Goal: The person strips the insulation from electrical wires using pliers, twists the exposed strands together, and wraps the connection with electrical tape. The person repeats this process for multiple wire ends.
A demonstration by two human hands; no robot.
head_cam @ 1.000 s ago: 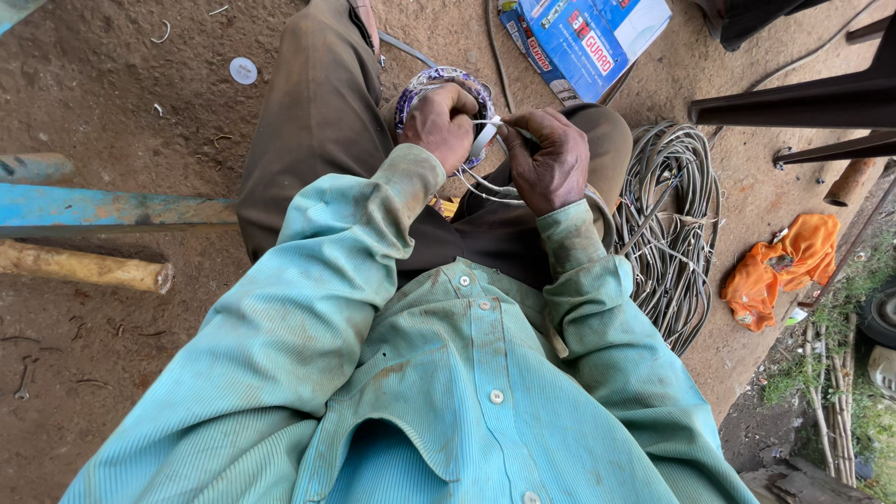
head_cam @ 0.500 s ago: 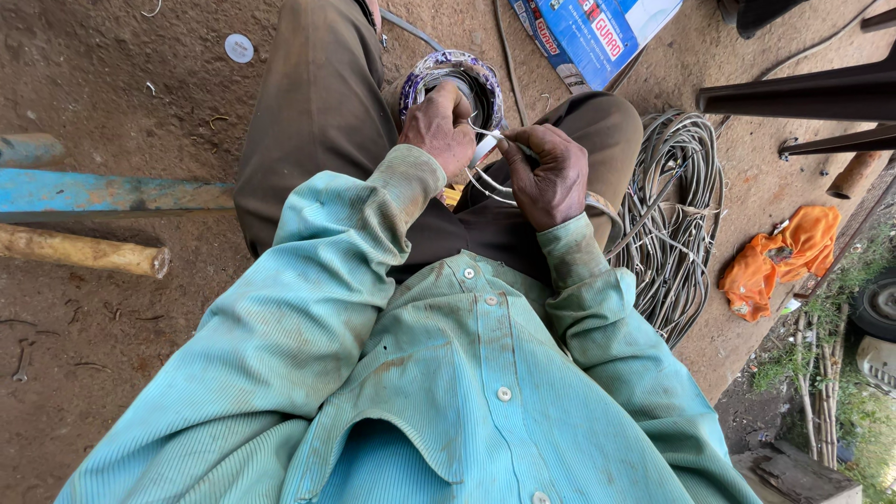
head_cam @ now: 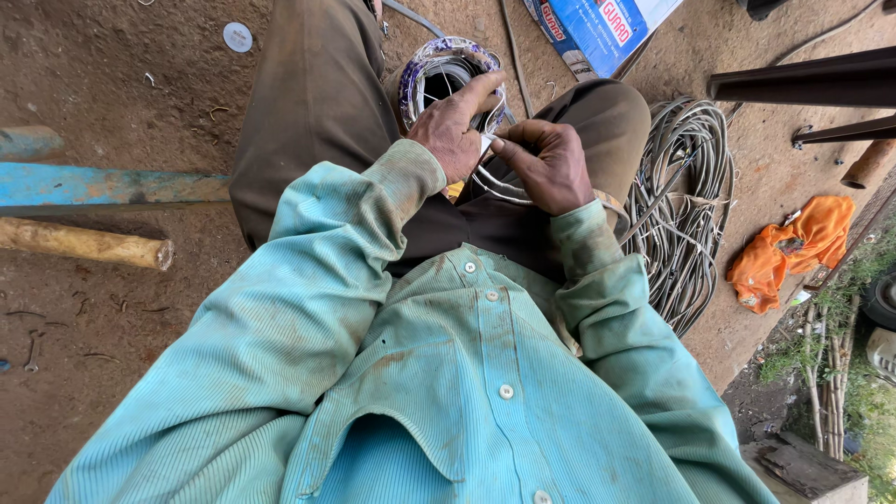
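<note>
Together, both hands, left hand (head_cam: 455,131) and right hand (head_cam: 546,165), on the wire coil (head_cam: 439,75)

Thin whitish wire (head_cam: 499,182), smooth with a slight plastic sheen, pinched between left hand (head_cam: 455,126) and right hand (head_cam: 551,163). Wire spool (head_cam: 446,70) wrapped in glossy printed film. Ribbed teal cloth shirt (head_cam: 467,373), matt and grimy. Grey cable coil (head_cam: 686,187), dull rubbery look. Rough bare wooden stick (head_cam: 89,245). Chipped blue-painted bar (head_cam: 112,185). Crumpled orange cloth (head_cam: 793,247). Glossy cardboard box (head_cam: 597,28). Gritty dirt floor (head_cam: 121,93).
</note>
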